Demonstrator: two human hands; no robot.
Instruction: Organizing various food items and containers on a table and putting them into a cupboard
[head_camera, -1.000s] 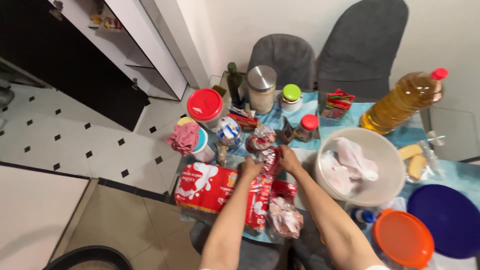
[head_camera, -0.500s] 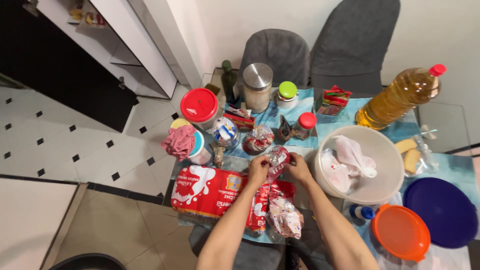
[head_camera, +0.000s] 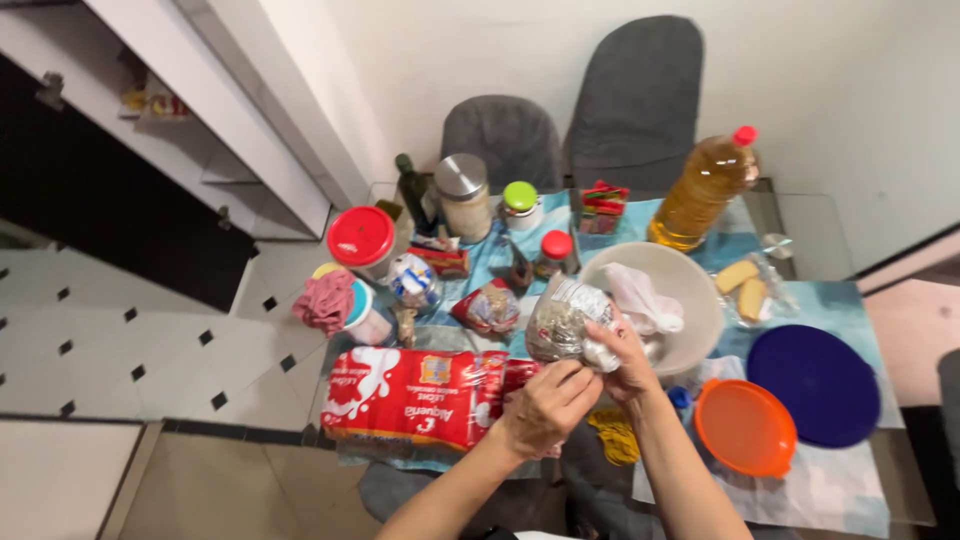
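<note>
- Head view: both hands were raised above the near edge of the desk (head_camera: 800, 490), meeting around a small clear plastic bag (head_camera: 562, 322) with dark contents and a silvery sheen.
- Right hand (head_camera: 625, 355): fingers curled closed on the right side of the bag, thumb toward its lower edge; the bag was held up off the desk.
- Left hand (head_camera: 548, 405): fingers bent inward, tips touching the bag's underside; whether it gripped or only steadied the bag, cannot tell.
- Bag position: in front of the white bowl (head_camera: 690, 300), overlapping its left rim in view, and above the right end of the red-and-white milk pack (head_camera: 410, 398).
- The milk pack lay flat along the near-left part of the desk.
- The bowl held crumpled white plastic bags (head_camera: 640, 295).
- An orange lid (head_camera: 745, 427) lay right of the hands, just beside a dark blue lid (head_camera: 818, 383).
- Farther back: a large oil bottle (head_camera: 700, 190) with red cap, a steel-lidded jar (head_camera: 465, 195), a red-lidded tub (head_camera: 362, 240), a green-lidded jar (head_camera: 520, 203).
- A pink cloth (head_camera: 325, 298) rested on a cup at the left edge.
- Two grey chairs (head_camera: 570, 120) stood behind the desk.
</note>
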